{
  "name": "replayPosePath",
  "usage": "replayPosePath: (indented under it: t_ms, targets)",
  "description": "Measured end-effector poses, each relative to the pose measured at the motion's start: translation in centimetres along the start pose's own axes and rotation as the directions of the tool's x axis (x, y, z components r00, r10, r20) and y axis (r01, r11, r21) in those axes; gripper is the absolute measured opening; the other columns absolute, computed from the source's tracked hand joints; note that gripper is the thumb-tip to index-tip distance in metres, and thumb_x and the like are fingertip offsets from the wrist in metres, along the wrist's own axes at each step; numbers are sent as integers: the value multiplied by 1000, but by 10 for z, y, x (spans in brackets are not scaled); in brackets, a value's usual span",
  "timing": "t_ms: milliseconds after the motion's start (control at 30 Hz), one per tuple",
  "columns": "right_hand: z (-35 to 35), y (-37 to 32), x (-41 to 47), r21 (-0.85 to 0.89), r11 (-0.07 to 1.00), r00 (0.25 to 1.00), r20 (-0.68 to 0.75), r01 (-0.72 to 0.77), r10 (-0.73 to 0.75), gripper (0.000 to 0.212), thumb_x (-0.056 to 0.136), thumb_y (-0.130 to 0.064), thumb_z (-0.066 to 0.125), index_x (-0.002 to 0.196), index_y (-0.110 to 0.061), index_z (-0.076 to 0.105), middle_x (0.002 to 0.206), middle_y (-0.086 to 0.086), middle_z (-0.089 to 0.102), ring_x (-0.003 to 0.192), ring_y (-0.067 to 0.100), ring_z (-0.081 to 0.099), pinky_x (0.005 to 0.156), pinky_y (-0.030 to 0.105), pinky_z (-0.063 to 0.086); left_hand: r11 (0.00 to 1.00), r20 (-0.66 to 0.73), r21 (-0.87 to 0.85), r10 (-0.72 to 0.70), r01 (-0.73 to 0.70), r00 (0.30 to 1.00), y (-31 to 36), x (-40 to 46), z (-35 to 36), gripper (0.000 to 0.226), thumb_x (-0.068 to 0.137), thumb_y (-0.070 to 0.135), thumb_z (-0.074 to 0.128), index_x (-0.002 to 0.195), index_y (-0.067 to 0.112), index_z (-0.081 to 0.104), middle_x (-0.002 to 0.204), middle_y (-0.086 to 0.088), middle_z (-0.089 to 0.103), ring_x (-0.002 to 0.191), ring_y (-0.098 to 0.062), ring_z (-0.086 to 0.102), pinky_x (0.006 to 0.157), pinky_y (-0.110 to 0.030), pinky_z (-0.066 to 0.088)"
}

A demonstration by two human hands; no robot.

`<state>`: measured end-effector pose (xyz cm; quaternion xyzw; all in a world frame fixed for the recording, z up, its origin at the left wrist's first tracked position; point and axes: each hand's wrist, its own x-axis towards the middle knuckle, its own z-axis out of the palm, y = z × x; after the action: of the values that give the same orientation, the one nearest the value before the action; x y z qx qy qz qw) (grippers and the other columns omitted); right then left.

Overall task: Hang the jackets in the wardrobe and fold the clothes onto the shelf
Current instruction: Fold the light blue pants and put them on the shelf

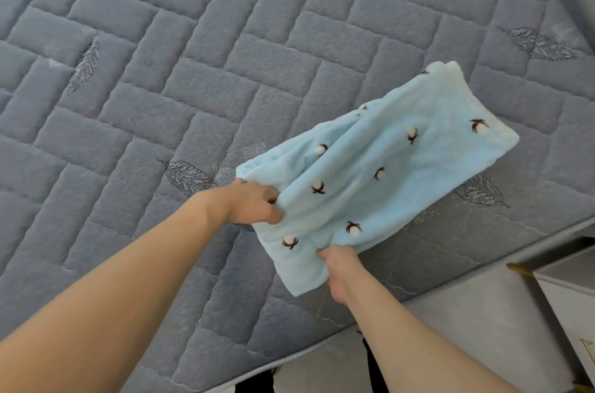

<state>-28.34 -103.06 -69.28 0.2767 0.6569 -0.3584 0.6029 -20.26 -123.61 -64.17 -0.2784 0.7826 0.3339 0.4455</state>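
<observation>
1. The bed (225, 70), under a grey quilted cover with stitched leaves, is filling most of the view, and it is serving here as the landmark for every place named.
2. The left hand (254, 202) is reaching in over the bed's near half, its grip curling round and bunching the left end of the light blue garment (386, 173). The cloth is gathering into ridges at the knuckles, so any fold made from this hold is likely to come out creased rather than flat.
3. The light blue garment, a fleecy piece dotted with small cotton-flower marks, is lying partly folded near the bed's right near edge. Its far end is resting on the cover while the near end is lifting off it.
4. The right hand (338, 273) is pinching the garment's near edge between thumb and fingers, just above the bed's border. The hold looks shallow to me; if the fleece slips, that end may drop over the bed's side.
5. The layers are looking uneven, so pulling harder on one side could skew the stack and undo the fold.
6. A pale cabinet (570, 283) is standing right of the bed's corner; no shelf or wardrobe is in view, so carrying a loose fold there risks it opening on the way.
</observation>
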Motion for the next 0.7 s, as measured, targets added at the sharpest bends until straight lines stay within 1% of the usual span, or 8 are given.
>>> replayPosePath:
  t_ms: [133, 200, 267, 300, 400, 467, 567, 700]
  targets:
    - [0, -2, -6, 38, 999, 1000, -5, -16, 16, 23, 97, -4, 52, 117, -12, 59, 107, 9, 66, 96, 29, 63, 73, 37, 55, 965, -11, -262, -6, 3, 1000, -10, -13, -7, 25, 64, 44, 53, 85, 33, 60, 97, 3, 64, 103, -26, 56, 90, -35, 46]
    - [-3, 2, -6, 130, 991, 999, 30, -20, 16, 26, 96, 1, 51, 118, -9, 61, 109, 13, 68, 95, 31, 65, 73, 41, 57, 796, -84, -599, 50, -91, 995, -12, -18, -8, 34, 65, 31, 62, 96, 23, 70, 101, 0, 73, 97, -19, 66, 83, -26, 49]
    - [-7, 9, -8, 234, 972, 997, 78, -30, 12, 27, 96, 4, 52, 118, -7, 63, 110, 16, 69, 98, 33, 67, 79, 47, 57, 622, -194, -759, 67, -193, 979, -21, -19, -9, 28, 68, 22, 71, 94, 13, 69, 96, -6, 74, 86, -19, 67, 77, -28, 50]
    - [-10, 13, -9, 273, 962, 996, 90, -34, 10, 26, 96, 3, 54, 118, -6, 63, 112, 17, 70, 101, 35, 67, 85, 50, 56, 557, -252, -798, 39, -230, 967, -25, -19, -10, 18, 70, 20, 75, 83, 13, 64, 83, -7, 70, 74, -19, 63, 67, -29, 47]
    - [-12, 17, -11, 341, 940, 996, 92, -26, -5, 24, 94, 0, 58, 118, -4, 64, 107, 17, 72, 97, 34, 68, 80, 49, 57, 493, -451, -812, -187, -314, 873, -42, -8, -13, 46, 86, 19, 75, 64, 25, 35, 63, 1, 37, 56, -14, 34, 52, -30, 25]
    - [-11, 17, -13, 368, 929, 995, 95, -31, -4, 23, 94, -3, 61, 117, -5, 64, 105, 15, 73, 94, 32, 70, 73, 45, 58, 525, -469, -801, -253, -287, 846, -44, 0, -17, 40, 90, 21, 70, 67, 24, 37, 65, 2, 38, 57, -14, 33, 52, -30, 26]
    - [-16, 19, -13, 388, 920, 996, 83, -56, 26, 27, 93, -10, 64, 120, -5, 63, 107, 16, 73, 95, 33, 70, 74, 46, 58, 708, -214, -706, -175, -28, 961, -40, 0, -19, 19, 72, 26, 65, 87, 18, 56, 85, 0, 60, 75, -18, 54, 64, -30, 41]
    - [-23, 22, -11, 353, 934, 996, 89, -57, 28, 39, 87, -37, 71, 114, -9, 67, 100, 12, 75, 90, 31, 73, 80, 47, 59, 893, -12, -449, -10, 4, 1000, -46, -15, -13, 58, 59, 14, 47, 114, 28, 57, 112, -6, 64, 107, -30, 58, 93, -44, 47]
